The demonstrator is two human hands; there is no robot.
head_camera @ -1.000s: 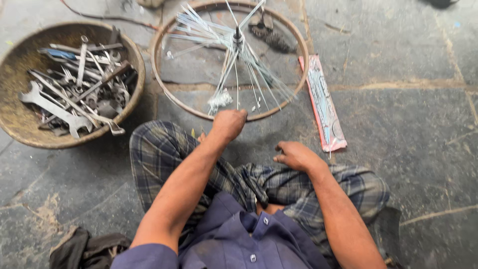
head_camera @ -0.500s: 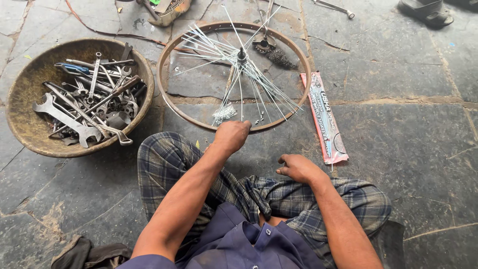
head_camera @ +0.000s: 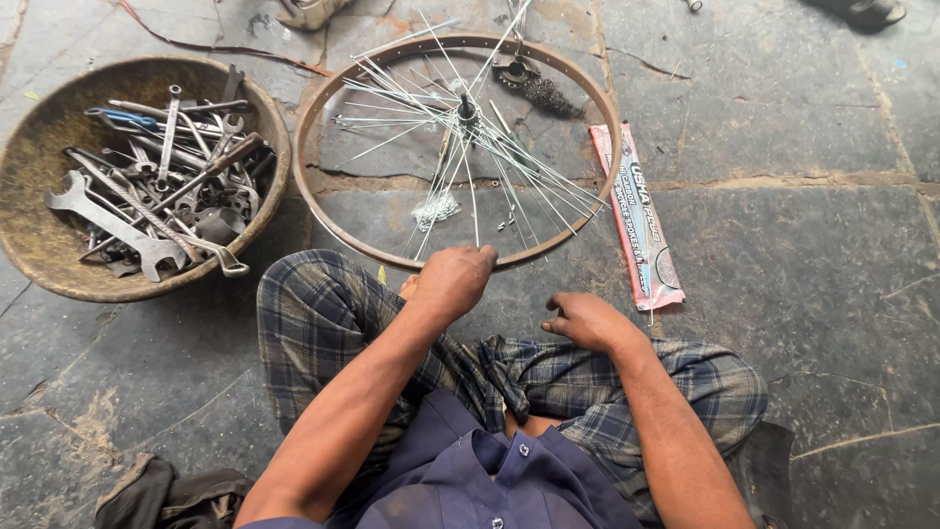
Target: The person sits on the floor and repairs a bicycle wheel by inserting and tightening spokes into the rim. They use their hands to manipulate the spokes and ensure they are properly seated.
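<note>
The rusty wheel rim (head_camera: 315, 103) is seen lying flat on the stone floor (head_camera: 803, 225), right in front of the crossed legs in checked cloth (head_camera: 313, 323). Its near edge is gripped by the left hand (head_camera: 452, 281), fingers curled together over the metal. Loose spokes (head_camera: 519, 162) are fanned out from the hub (head_camera: 467, 108) in the middle, most of them sprawled toward the right side of the rim. A small pile of shiny nipples (head_camera: 436, 209) is spotted inside the rim, just ahead of that left hand.

The right hand (head_camera: 587, 320) is rested low on the knee, fingers loosely bent, nothing clamped in them, well clear of the rim. Just beyond it, a long pink packet (head_camera: 638, 217) is laid on the floor beside the rim's right edge. Off to the left, a round metal bowl (head_camera: 39, 264) is heaped with spanners (head_camera: 108, 220) and other tools.
</note>
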